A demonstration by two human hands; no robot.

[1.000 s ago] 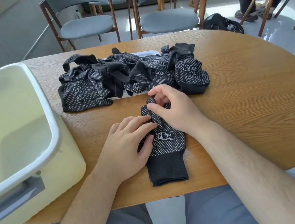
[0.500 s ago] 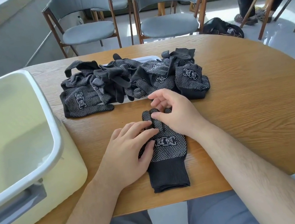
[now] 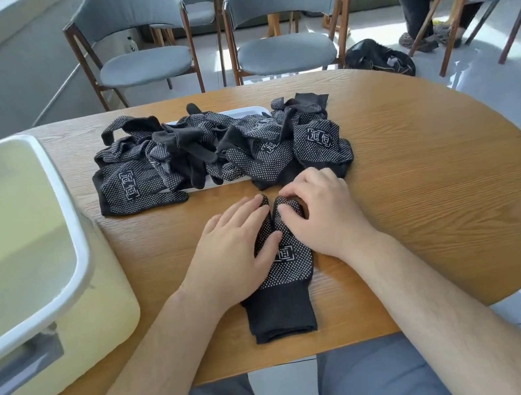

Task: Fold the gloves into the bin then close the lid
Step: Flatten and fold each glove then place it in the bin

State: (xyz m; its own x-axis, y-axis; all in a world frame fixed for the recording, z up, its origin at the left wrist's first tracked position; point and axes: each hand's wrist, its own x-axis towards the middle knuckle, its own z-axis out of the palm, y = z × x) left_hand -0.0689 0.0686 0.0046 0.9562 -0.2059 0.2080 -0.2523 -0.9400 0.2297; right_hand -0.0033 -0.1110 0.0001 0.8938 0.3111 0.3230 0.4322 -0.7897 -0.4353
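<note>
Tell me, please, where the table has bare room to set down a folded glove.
The widest bare patch of table lies right of the right hand and pile, out to the rounded edge. A narrower one lies between bin and left hand. The middle is crowded: pile, glove, both hands.

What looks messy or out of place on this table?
The pile of gloves at the far side lies tangled, hiding most of a white flat piece and spilling off it onto the table. The glove under the left hand and right hand lies flat and straight; nothing looks damaged.
</note>
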